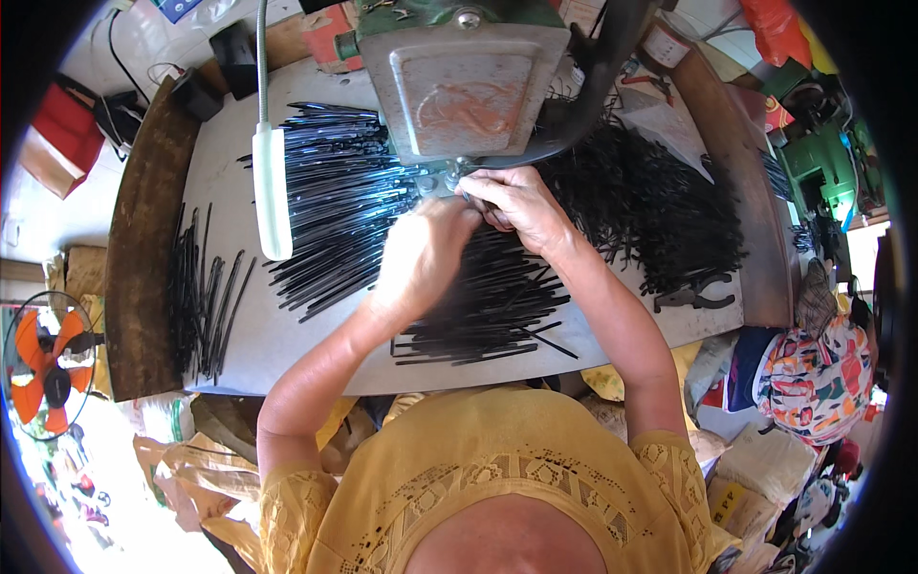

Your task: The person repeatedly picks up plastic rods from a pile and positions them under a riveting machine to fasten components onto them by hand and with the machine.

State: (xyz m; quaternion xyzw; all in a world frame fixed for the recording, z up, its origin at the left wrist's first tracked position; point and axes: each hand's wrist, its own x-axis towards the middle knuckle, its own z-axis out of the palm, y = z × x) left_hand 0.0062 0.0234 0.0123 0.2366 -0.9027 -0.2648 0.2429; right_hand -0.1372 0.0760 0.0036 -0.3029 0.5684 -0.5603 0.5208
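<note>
Below the machine head (464,86), a grey and green metal block, my two hands meet at its small working tip (454,177). My right hand (521,206) pinches with thumb and forefinger just beside that tip; what it grips is hidden. My left hand (426,249) is curled and somewhat blurred, its fingers bent toward the right hand, their contents out of sight. Thin black rods (335,201) lie fanned out left of my left hand. More black strips (497,320) lie beneath and between my forearms. A dense heap of black pieces (650,201) lies right of my right hand.
A white lamp (272,196) on a flexible neck hangs over the left rods. Pliers (696,294) rest by the right edge. Raised wooden borders (143,249) flank the grey tabletop (316,349). Several loose rods (206,316) lie far left. An orange fan (53,368) stands beyond.
</note>
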